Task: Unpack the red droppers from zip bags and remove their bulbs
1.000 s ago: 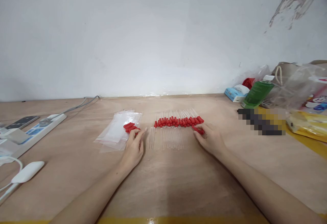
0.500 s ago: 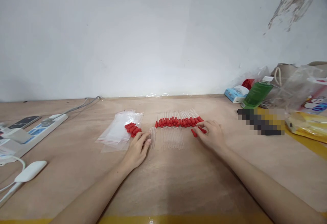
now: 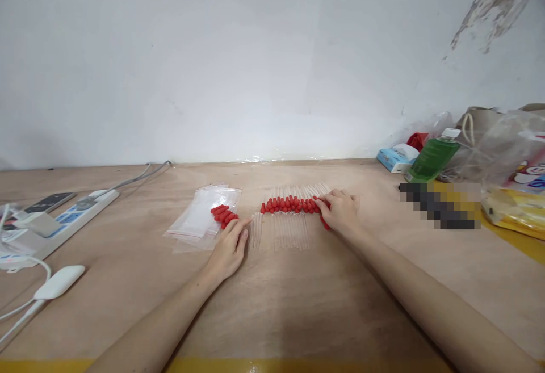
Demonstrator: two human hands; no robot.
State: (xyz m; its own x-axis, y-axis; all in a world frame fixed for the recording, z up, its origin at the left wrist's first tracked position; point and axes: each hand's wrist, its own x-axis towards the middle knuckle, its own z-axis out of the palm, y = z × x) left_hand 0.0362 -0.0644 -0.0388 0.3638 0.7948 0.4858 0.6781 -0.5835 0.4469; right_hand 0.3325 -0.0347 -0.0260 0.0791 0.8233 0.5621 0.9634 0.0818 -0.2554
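A row of glass droppers with red rubber bulbs (image 3: 289, 204) lies side by side on the table, their clear tubes (image 3: 292, 231) pointing both toward and away from me. My right hand (image 3: 343, 211) curls over the right end of this row, its fingers closed around bulbs it partly covers. One red bulb shows below its thumb. At the left end, my left hand (image 3: 230, 248) rests on the table with fingers and thumb apart, its fingertips beside several clear tubes. Just behind it, a small bunch of red bulbs (image 3: 223, 214) lies over clear zip bags (image 3: 191, 219).
To the left are a white power strip (image 3: 91, 217), a phone (image 3: 51, 202) and a white cable adapter (image 3: 59, 282). At the right stand a tissue box (image 3: 394, 159), a green bottle (image 3: 434, 157) and plastic bags (image 3: 494, 140). A wall (image 3: 238, 66) rises behind the table.
My right hand has moved left onto the end of the dropper row and now covers bulbs that showed before. My left hand has stayed nearly still. The view has shifted slightly.
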